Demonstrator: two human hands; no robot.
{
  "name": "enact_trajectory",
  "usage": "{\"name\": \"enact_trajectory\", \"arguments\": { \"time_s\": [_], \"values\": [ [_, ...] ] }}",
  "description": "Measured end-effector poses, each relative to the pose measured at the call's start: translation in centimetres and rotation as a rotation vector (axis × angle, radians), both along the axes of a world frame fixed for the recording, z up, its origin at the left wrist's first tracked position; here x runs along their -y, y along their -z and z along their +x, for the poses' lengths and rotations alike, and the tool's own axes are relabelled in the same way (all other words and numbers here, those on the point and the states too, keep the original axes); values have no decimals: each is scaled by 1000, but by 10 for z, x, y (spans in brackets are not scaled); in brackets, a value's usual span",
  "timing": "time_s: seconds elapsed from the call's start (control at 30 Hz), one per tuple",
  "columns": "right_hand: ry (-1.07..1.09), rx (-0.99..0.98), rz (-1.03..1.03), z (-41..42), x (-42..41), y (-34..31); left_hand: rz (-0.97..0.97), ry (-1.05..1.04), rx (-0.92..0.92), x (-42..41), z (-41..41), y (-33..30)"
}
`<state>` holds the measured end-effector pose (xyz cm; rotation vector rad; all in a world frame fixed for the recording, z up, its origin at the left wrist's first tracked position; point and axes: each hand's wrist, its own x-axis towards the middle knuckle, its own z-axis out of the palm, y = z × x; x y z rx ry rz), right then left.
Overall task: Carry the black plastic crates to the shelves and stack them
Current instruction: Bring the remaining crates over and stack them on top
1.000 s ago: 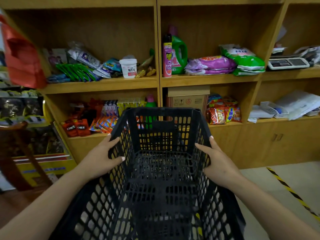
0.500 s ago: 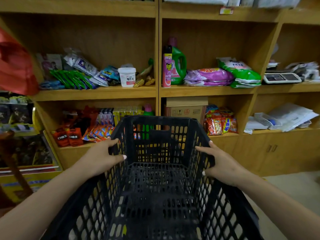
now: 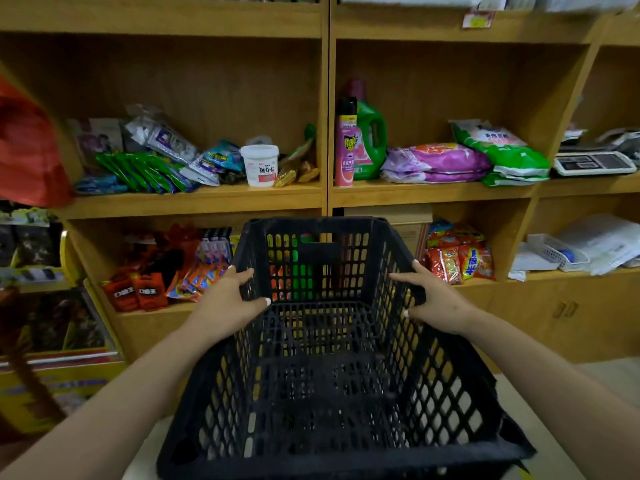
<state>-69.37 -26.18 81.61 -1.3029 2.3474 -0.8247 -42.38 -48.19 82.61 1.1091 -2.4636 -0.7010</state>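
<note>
A black plastic crate [image 3: 329, 382] with perforated walls is held in front of me, empty, its far end pointing at the wooden shelves [image 3: 327, 199]. My left hand [image 3: 228, 303] grips the crate's left rim, thumb inside and fingers over the outer wall. On the right rim my right hand [image 3: 433, 303] holds the same way. The crate's far wall lines up with the lower shelf compartments, and I cannot tell whether it touches the shelf unit.
The shelves hold packets, a white tub [image 3: 259, 164], a spray can [image 3: 345, 143], a green detergent bottle [image 3: 372, 140] and bagged powders [image 3: 436, 162]. A cardboard box [image 3: 408, 223] sits behind the crate. A red bag [image 3: 27, 147] hangs left. A yellow display rack [image 3: 59, 341] stands lower left.
The shelves have come closer and the view has tilted up. Both hands keep the same hold on the crate's rims.
</note>
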Motion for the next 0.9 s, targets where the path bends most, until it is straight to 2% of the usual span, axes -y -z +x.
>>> {"name": "enact_trajectory", "arguments": {
  "time_s": [0.53,0.73,0.9],
  "values": [
    [25,65,50,-44,49,21,104,-32,-38,32,-37,27],
    [-14,29,7,-54,61,13,114,-50,-81,46,-47,23],
    [5,32,51,-65,72,24,41,-40,54,49,-55,29]
  ]
}}
